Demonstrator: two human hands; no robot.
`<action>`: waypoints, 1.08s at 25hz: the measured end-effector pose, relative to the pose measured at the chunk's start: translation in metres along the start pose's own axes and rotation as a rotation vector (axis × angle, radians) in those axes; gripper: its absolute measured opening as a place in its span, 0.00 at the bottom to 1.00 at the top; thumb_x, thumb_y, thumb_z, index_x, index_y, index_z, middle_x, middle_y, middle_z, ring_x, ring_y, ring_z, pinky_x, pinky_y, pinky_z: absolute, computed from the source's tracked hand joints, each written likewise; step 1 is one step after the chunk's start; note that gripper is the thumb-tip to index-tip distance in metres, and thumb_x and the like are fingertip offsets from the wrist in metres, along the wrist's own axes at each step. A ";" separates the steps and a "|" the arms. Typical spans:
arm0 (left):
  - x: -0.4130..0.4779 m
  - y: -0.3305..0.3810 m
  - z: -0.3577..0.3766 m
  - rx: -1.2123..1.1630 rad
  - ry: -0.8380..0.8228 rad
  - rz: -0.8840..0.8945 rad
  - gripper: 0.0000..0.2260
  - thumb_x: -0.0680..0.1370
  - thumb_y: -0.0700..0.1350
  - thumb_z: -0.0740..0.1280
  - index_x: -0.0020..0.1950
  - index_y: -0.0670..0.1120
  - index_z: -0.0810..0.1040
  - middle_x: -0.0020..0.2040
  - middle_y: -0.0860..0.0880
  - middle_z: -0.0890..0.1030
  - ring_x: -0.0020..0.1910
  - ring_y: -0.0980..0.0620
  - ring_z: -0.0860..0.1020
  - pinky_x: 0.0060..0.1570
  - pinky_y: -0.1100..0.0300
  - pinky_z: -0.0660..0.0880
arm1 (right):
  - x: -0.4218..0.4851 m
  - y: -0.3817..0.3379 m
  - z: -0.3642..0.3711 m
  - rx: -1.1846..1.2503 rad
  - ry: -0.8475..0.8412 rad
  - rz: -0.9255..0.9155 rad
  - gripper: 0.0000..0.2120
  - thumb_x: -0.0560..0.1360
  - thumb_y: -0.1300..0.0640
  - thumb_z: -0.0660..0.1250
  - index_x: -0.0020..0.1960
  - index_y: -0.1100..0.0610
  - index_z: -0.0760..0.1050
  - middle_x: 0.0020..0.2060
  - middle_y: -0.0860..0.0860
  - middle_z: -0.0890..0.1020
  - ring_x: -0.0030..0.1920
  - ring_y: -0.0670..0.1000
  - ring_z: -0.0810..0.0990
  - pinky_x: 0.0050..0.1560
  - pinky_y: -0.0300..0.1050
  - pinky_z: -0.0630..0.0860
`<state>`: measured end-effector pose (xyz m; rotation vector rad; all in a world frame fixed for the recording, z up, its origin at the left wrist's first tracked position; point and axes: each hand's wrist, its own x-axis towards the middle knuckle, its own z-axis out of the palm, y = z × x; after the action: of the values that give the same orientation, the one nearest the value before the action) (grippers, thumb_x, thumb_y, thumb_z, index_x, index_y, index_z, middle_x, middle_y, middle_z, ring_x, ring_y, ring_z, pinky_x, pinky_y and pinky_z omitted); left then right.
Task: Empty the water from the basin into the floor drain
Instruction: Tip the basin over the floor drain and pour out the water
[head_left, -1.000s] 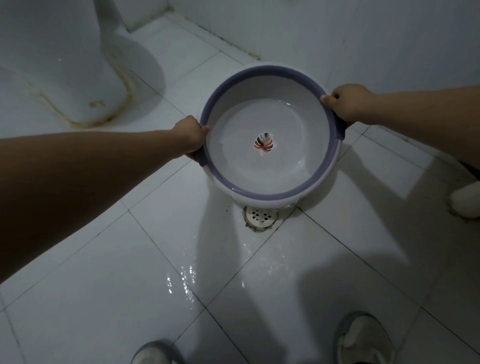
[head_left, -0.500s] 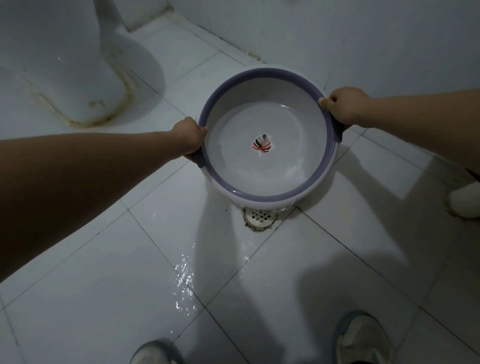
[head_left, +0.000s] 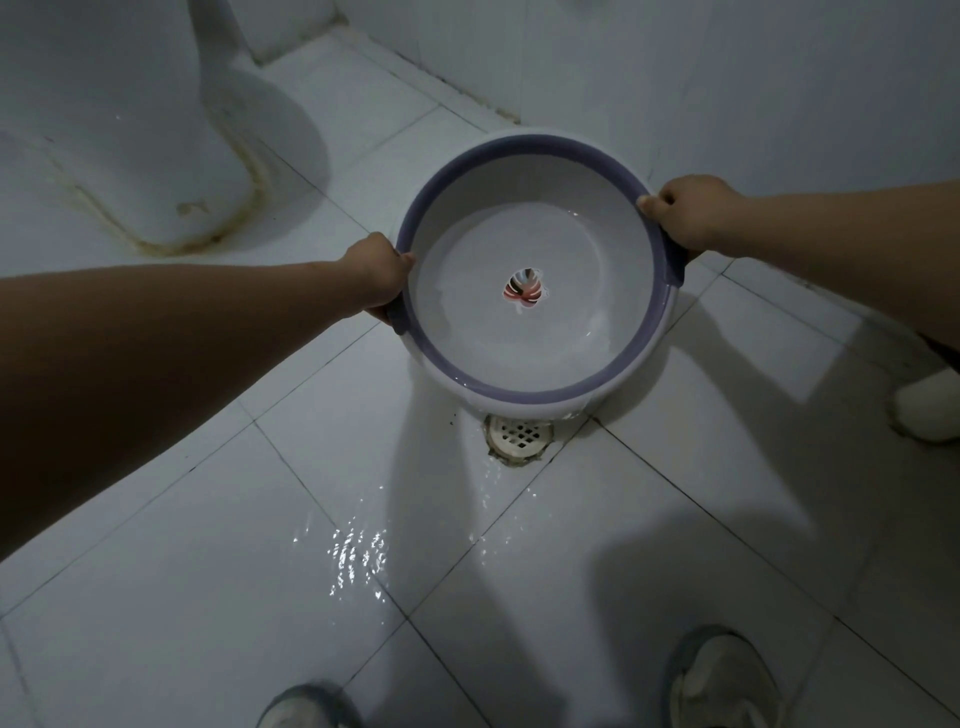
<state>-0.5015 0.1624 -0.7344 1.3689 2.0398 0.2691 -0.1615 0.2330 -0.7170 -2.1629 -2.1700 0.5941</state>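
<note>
With my left hand (head_left: 382, 273) and right hand (head_left: 685, 210) clamped on the rim of the basin (head_left: 530, 400), held tilted just above the floor drain (head_left: 519, 434), I should tip slowly so the water (head_left: 597, 343) leaves the near lip without splashing the tiles.

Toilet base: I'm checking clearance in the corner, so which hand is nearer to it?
Left. The left hand grips the basin rim on the side facing the toilet base; the right hand holds the opposite rim, farther away.
</note>
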 end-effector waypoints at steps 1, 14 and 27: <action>0.001 0.000 0.000 0.002 0.001 0.002 0.17 0.83 0.49 0.56 0.61 0.36 0.72 0.36 0.45 0.75 0.26 0.49 0.77 0.12 0.65 0.68 | 0.000 0.000 0.000 0.000 0.001 -0.002 0.24 0.82 0.43 0.52 0.45 0.63 0.73 0.40 0.60 0.77 0.39 0.58 0.76 0.42 0.45 0.67; 0.001 0.001 -0.001 0.072 0.024 0.021 0.18 0.83 0.50 0.56 0.63 0.37 0.71 0.35 0.46 0.74 0.27 0.51 0.75 0.12 0.67 0.67 | -0.004 -0.001 -0.002 0.012 0.017 -0.004 0.23 0.82 0.44 0.52 0.46 0.62 0.73 0.42 0.61 0.77 0.41 0.59 0.76 0.43 0.46 0.68; -0.003 0.000 -0.004 0.019 0.012 0.027 0.19 0.83 0.51 0.56 0.63 0.36 0.70 0.49 0.38 0.79 0.30 0.44 0.80 0.21 0.57 0.76 | -0.009 -0.005 -0.006 0.046 0.023 -0.001 0.22 0.82 0.44 0.53 0.46 0.62 0.72 0.40 0.60 0.78 0.35 0.57 0.77 0.40 0.44 0.70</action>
<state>-0.5033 0.1601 -0.7297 1.4109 2.0392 0.2710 -0.1642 0.2261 -0.7083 -2.1353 -2.1237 0.6096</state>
